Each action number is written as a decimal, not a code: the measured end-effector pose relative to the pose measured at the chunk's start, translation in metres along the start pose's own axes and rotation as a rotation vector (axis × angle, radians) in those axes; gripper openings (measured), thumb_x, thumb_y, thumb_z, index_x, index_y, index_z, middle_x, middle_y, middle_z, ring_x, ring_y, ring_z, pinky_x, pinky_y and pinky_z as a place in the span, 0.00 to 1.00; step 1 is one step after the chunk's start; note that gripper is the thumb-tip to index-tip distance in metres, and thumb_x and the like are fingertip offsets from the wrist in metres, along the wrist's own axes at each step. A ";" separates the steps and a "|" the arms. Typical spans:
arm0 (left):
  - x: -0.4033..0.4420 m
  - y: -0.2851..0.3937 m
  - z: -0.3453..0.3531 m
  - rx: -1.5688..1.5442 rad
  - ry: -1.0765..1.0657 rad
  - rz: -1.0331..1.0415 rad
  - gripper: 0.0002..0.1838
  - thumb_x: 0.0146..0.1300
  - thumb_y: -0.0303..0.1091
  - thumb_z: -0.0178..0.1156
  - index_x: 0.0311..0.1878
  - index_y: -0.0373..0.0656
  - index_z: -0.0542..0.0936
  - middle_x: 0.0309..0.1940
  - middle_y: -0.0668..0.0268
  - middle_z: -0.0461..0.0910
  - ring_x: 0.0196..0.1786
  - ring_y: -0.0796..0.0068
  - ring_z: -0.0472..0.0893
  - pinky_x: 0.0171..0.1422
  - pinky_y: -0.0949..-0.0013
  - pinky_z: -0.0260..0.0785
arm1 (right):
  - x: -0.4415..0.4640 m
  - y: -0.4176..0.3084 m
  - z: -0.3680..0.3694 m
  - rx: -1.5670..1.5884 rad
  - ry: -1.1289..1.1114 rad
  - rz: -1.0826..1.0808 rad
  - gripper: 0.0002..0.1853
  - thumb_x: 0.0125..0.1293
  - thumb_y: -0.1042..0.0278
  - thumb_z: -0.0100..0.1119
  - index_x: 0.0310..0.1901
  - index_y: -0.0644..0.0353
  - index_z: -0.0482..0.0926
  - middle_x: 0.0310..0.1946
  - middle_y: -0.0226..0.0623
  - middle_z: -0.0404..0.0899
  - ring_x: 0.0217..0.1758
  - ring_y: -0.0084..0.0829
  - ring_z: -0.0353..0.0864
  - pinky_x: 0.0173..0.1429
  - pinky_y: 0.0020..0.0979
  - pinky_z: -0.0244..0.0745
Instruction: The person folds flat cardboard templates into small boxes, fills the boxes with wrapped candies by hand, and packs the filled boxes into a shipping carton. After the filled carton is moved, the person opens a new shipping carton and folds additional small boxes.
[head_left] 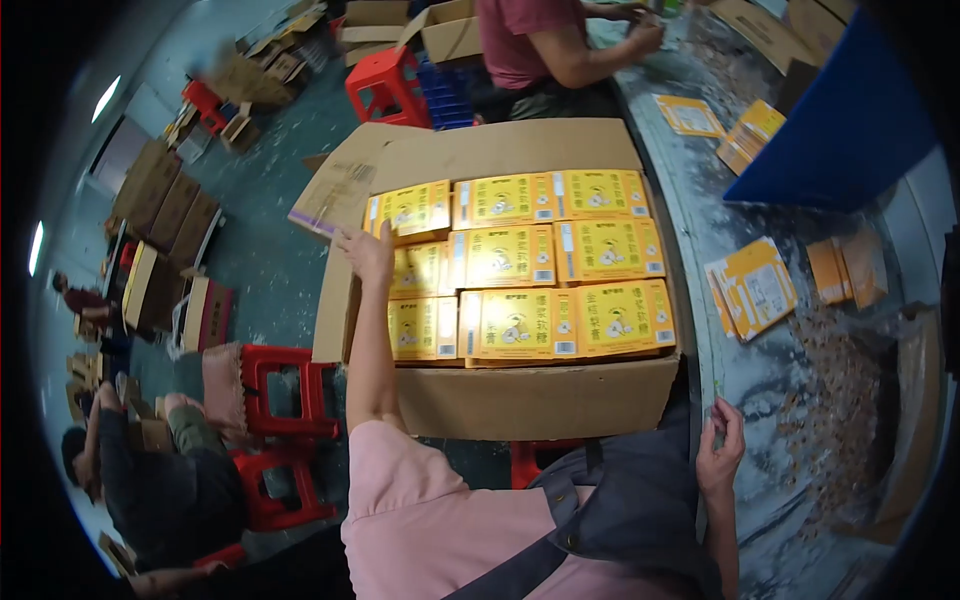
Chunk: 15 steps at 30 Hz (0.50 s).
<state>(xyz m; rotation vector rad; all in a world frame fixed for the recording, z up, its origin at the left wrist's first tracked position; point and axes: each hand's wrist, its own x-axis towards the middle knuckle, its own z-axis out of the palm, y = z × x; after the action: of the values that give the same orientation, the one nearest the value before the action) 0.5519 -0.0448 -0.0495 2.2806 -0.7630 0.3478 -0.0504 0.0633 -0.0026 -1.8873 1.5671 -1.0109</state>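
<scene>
the left hand's fingers (384, 236) are spread loosely at the far-left yellow box (421, 208), though whether they touch it i cannot tell; the right hand's fingers (721, 410) are half curled at the edge of the table (775, 380). the yellow box sits in the open carton (530, 400), among rows of similar boxes (503, 255); beyond it, a person in a red shirt (530, 40)

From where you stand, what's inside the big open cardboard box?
The cardboard box shows yellow and orange printed packs in three rows. Whatever lies beneath that top layer is covered, so I can't tell.
</scene>
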 end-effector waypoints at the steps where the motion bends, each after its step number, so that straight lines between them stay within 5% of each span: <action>1: -0.002 -0.002 0.006 0.209 0.093 0.197 0.38 0.62 0.54 0.62 0.62 0.28 0.68 0.57 0.36 0.71 0.55 0.40 0.76 0.51 0.48 0.73 | 0.000 0.002 0.001 0.012 0.009 0.008 0.16 0.65 0.81 0.55 0.55 0.70 0.73 0.52 0.49 0.76 0.51 0.42 0.80 0.54 0.34 0.76; 4: 0.019 -0.022 0.045 0.329 -0.420 0.330 0.36 0.64 0.62 0.53 0.68 0.48 0.70 0.61 0.36 0.68 0.64 0.37 0.67 0.67 0.41 0.59 | -0.002 0.004 -0.006 -0.027 0.013 0.003 0.16 0.64 0.80 0.56 0.53 0.69 0.74 0.51 0.49 0.76 0.51 0.43 0.80 0.53 0.35 0.77; 5: 0.036 -0.076 0.096 0.529 -0.276 0.648 0.35 0.64 0.63 0.51 0.68 0.52 0.71 0.62 0.40 0.68 0.63 0.39 0.70 0.66 0.39 0.60 | -0.002 0.004 -0.010 -0.038 0.032 -0.003 0.15 0.64 0.80 0.57 0.53 0.69 0.74 0.51 0.48 0.77 0.51 0.44 0.80 0.53 0.35 0.77; 6: 0.009 -0.003 0.045 0.474 -0.340 0.314 0.35 0.65 0.64 0.49 0.69 0.53 0.70 0.65 0.42 0.66 0.64 0.41 0.69 0.65 0.37 0.60 | -0.001 0.005 -0.014 -0.049 0.050 -0.016 0.15 0.64 0.79 0.58 0.52 0.68 0.75 0.50 0.47 0.77 0.51 0.44 0.80 0.53 0.34 0.77; 7: 0.008 0.014 0.037 0.458 -0.413 0.212 0.35 0.65 0.65 0.47 0.69 0.53 0.70 0.67 0.44 0.65 0.66 0.42 0.67 0.68 0.38 0.56 | -0.001 0.012 -0.019 -0.053 0.081 0.004 0.15 0.64 0.78 0.58 0.52 0.67 0.75 0.50 0.47 0.77 0.51 0.43 0.81 0.53 0.34 0.78; 9: -0.010 0.040 0.047 0.586 -0.132 0.324 0.34 0.66 0.57 0.53 0.66 0.43 0.71 0.63 0.48 0.69 0.62 0.45 0.70 0.67 0.41 0.54 | 0.006 0.030 -0.023 0.006 0.134 0.092 0.15 0.64 0.77 0.58 0.52 0.67 0.75 0.48 0.46 0.78 0.50 0.41 0.82 0.52 0.34 0.78; 12: -0.050 0.137 0.054 0.035 -0.153 0.685 0.26 0.65 0.45 0.59 0.60 0.38 0.74 0.57 0.48 0.74 0.59 0.47 0.72 0.63 0.42 0.57 | 0.037 0.072 -0.013 0.188 0.269 0.230 0.14 0.65 0.76 0.57 0.53 0.68 0.75 0.44 0.48 0.79 0.45 0.39 0.83 0.49 0.34 0.78; 14: -0.105 0.220 0.061 -0.462 -0.353 0.807 0.18 0.63 0.37 0.62 0.52 0.37 0.77 0.50 0.49 0.78 0.56 0.49 0.74 0.62 0.46 0.58 | 0.068 0.101 -0.010 0.106 0.319 0.182 0.14 0.65 0.74 0.58 0.52 0.68 0.76 0.41 0.47 0.79 0.43 0.38 0.83 0.46 0.35 0.78; 15: -0.135 0.255 0.073 -0.455 -0.402 0.863 0.17 0.62 0.36 0.63 0.50 0.36 0.78 0.47 0.50 0.79 0.54 0.49 0.76 0.62 0.50 0.60 | 0.083 0.110 -0.009 0.089 0.342 0.198 0.14 0.65 0.73 0.57 0.51 0.68 0.76 0.39 0.48 0.80 0.42 0.40 0.83 0.45 0.35 0.78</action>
<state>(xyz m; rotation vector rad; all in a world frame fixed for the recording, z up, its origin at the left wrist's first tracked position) 0.2911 -0.1873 -0.0255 1.5037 -1.8189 0.0686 -0.1188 -0.0417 -0.0609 -1.5219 1.8220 -1.3395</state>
